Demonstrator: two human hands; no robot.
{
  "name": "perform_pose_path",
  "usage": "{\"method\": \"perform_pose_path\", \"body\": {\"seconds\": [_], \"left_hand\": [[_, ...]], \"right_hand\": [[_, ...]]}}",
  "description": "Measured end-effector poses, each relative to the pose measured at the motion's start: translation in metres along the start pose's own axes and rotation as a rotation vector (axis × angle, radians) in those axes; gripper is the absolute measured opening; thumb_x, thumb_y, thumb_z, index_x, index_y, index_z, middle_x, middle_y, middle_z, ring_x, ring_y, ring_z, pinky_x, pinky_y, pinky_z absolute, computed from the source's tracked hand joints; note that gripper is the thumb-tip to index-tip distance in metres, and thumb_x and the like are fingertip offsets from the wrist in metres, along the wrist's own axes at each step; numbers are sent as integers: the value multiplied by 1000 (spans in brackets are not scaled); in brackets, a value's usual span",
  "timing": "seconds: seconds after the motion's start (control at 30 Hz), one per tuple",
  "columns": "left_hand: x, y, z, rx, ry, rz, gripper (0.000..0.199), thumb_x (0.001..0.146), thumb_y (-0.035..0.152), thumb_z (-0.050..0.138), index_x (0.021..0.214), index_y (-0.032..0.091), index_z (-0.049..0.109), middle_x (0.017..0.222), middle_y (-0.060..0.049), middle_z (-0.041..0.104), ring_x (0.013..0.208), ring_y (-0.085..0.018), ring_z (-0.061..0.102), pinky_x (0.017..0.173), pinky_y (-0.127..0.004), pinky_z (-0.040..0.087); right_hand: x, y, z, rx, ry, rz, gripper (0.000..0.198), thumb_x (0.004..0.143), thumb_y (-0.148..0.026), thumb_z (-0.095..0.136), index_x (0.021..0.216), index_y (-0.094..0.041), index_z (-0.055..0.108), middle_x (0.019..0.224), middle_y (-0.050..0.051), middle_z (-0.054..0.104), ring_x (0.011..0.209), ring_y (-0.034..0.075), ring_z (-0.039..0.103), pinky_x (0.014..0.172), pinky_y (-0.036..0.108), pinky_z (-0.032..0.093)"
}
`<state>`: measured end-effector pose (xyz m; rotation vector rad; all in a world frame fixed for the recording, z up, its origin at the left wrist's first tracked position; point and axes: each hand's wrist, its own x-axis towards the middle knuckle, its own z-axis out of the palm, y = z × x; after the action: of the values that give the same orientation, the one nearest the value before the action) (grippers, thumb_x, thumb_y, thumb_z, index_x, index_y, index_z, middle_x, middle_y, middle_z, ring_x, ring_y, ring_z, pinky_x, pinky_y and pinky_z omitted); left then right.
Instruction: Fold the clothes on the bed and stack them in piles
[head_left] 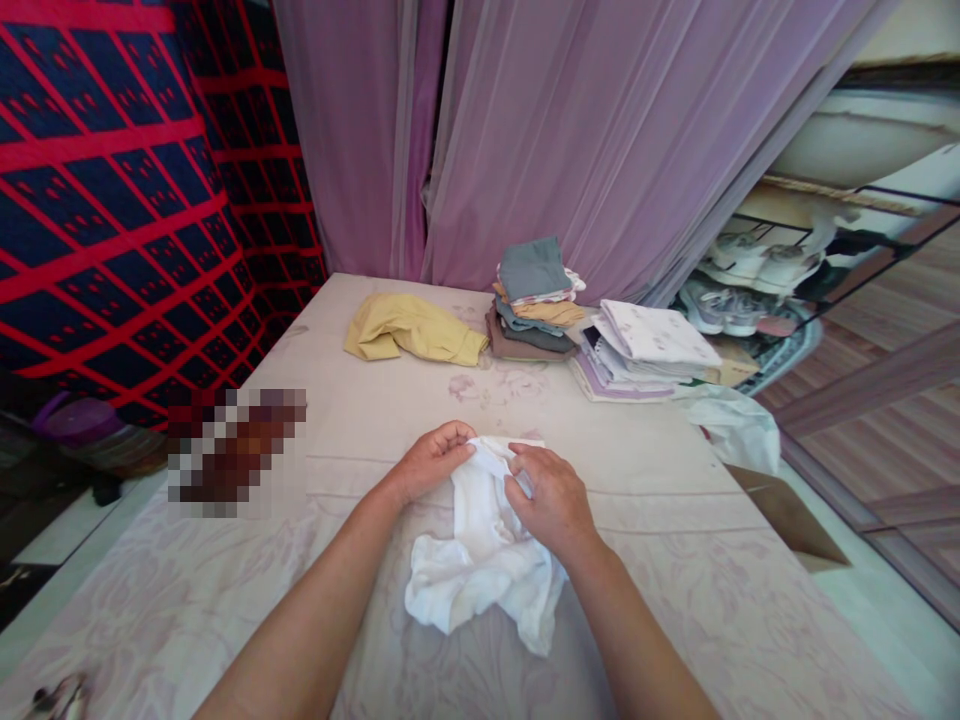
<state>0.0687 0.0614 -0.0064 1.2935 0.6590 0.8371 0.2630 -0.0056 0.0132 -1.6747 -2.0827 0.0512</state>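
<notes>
A crumpled white garment (487, 560) lies on the flower-patterned cloth of the table (360, 400), its lower part spread toward me. My left hand (435, 460) pinches the garment's upper left edge between thumb and fingers. At the upper right of the same cloth is my right hand (551, 495), its fingers bent around the white fabric and gripping it. Between both hands the upper edge is held slightly raised, and the exact kind of garment cannot be made out.
Behind lie a yellow garment (412, 330), a stack of folded clothes (532, 300) and folded white floral cloths (652, 340). Purple curtains (562, 130) hang at the back. Shoes (739, 305) stand on a rack at right, near a cardboard box (787, 515). A blurred patch covers something at left.
</notes>
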Motion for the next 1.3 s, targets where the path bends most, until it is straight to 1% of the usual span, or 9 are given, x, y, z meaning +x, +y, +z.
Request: {"method": "perform_pose_path", "body": {"seconds": [0.23,0.37,0.47,0.6,0.73,0.97,1.13,1.2,1.3], "left_hand": [[-7,11,-22,196,-204,-74,15,75,29,65,84,17,64,91,-3,67,89,-15,60,86,-28,43],[-10,16,-31,299,-289,-162,16,72,19,56,85,17,66,90,-1,68,88,-15,61,87,-28,43],[-8,16,-37,403,-131,-116,21,72,17,48,86,17,64,88,-1,68,84,-15,61,83,-28,45],[-5,12,-39,873,111,-31,24,73,23,55,95,20,65,97,-2,67,95,-20,57,90,-35,41],[-5,9,-30,1198,182,-24,21,75,34,63,93,24,68,105,-4,65,107,-25,51,97,-43,33],[-3,7,-24,1155,183,-41,11,79,28,59,86,24,66,106,-3,65,108,-25,50,95,-42,31],[1,7,-19,964,234,-62,17,87,30,45,89,25,61,77,2,65,77,-17,58,75,-29,40],[2,6,-15,938,283,-80,19,89,30,42,93,25,59,75,2,64,71,-16,58,66,-26,40],[2,4,-10,998,350,-66,20,90,29,41,98,24,59,78,0,65,72,-19,59,64,-27,39]], "right_hand": [[-2,-3,-2,-81,-102,-108,16,77,-9,50,81,-20,60,83,4,67,84,18,59,77,30,38],[-6,-5,-3,-106,-213,-162,41,73,-5,49,109,-20,60,86,5,65,86,19,55,80,31,37],[-6,-10,-7,-80,-289,-227,45,73,-7,53,113,-26,61,96,4,64,96,20,51,85,33,35],[-1,-21,-10,-52,-277,-263,40,75,-14,59,113,-25,61,111,5,60,104,21,48,89,35,34],[3,-31,-6,-47,-290,-309,32,78,-24,64,111,-24,61,111,5,61,103,22,48,89,35,35],[1,-29,5,-125,-315,-312,16,89,-25,53,93,-24,68,89,3,67,86,18,56,78,33,36],[3,-30,4,-106,-345,-343,15,89,-22,53,87,-22,68,87,4,66,86,17,56,78,31,37],[5,-31,3,-106,-367,-342,13,88,-20,53,88,-21,66,88,4,66,87,18,56,79,31,38],[8,-35,2,-109,-379,-304,21,85,-20,57,104,-20,63,94,5,65,90,19,56,79,32,39]]}}
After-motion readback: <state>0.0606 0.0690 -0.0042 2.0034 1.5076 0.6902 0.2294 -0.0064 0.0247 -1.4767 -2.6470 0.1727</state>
